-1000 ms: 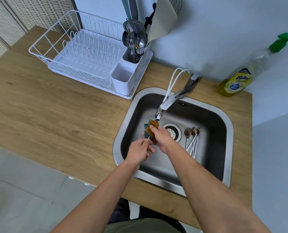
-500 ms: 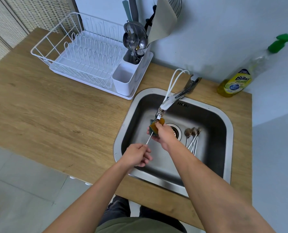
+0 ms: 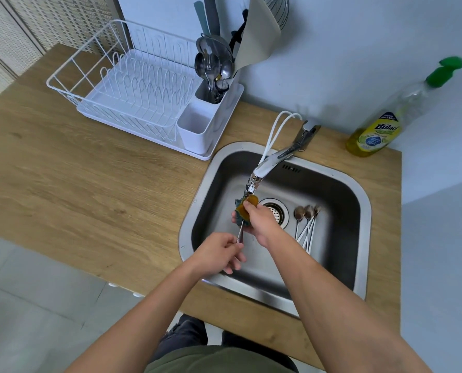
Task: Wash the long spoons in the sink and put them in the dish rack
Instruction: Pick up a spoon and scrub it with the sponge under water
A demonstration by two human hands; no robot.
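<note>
Over the steel sink (image 3: 364, 211), my left hand (image 3: 221, 254) pinches the handle end of a long spoon (image 3: 240, 235). My right hand (image 3: 259, 220) grips a yellow and green sponge (image 3: 242, 210) folded around the spoon's upper part, just below the faucet spout (image 3: 254, 184). The spoon's bowl is hidden inside the sponge. Several more long spoons (image 3: 306, 224) lie on the sink floor, right of the drain (image 3: 275, 212). The white dish rack (image 3: 133, 90) stands on the counter at the back left.
The rack's cutlery holder (image 3: 211, 87) holds spoons and utensils, with an empty white cup (image 3: 193, 130) beside it. A dish soap bottle (image 3: 380, 125) stands at the back right by the wall. A wooden counter (image 3: 89, 184) surrounds the sink.
My left hand has drawn back toward me along the spoon handle, baring more of it. My right hand has slid the sponge up toward the faucet.
</note>
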